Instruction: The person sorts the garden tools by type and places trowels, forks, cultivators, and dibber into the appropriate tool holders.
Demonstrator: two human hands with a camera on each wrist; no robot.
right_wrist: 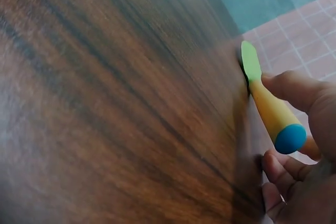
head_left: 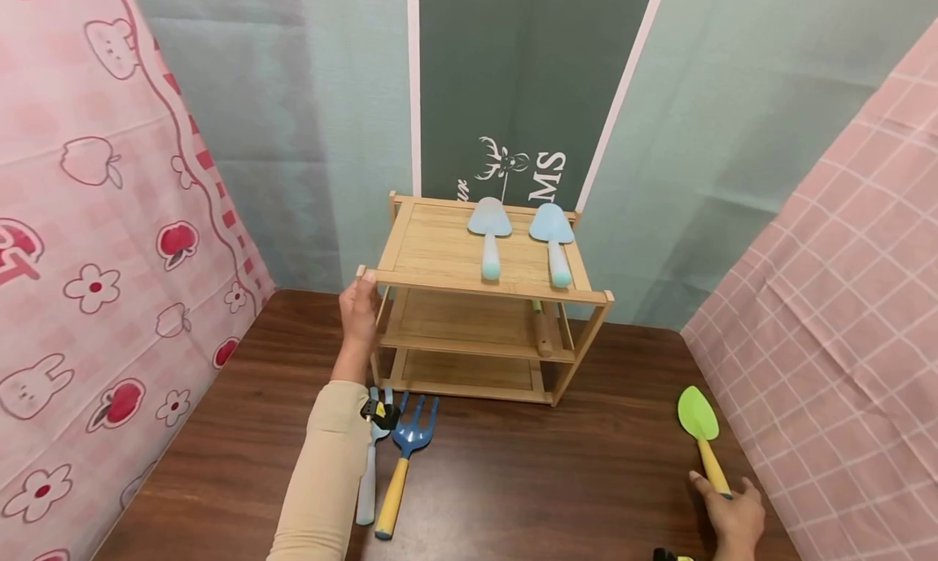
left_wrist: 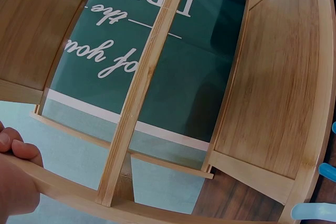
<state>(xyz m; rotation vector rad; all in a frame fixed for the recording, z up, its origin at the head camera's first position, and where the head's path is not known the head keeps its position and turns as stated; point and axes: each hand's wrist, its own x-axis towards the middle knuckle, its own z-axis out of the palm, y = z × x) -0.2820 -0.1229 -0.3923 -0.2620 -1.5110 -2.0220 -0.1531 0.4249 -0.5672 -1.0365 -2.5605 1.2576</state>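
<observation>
My left hand (head_left: pixel 359 315) grips the front left corner of a three-tier wooden shelf rack (head_left: pixel 432 243); in the left wrist view its curled fingers (left_wrist: pixel 26 151) wrap the rail. On the rack's top board lie a pale trowel (head_left: pixel 489 217) and a light blue trowel (head_left: pixel 551 224). My right hand (head_left: pixel 734 516) is at the handle end of a green trowel (head_left: pixel 698 414) lying on the table at the right. In the right wrist view, the thumb is beside the yellow handle (right_wrist: pixel 274 111), with the fingers below it, not closed around it.
A blue hand fork (head_left: pixel 412 437) with a yellow handle and a light blue fork (head_left: pixel 368 484) lie by the left forearm. A wooden-handled tool (head_left: pixel 542 333) sits on the middle tier. Patterned cloths (head_left: pixel 828 317) enclose the brown table (head_left: pixel 557 479).
</observation>
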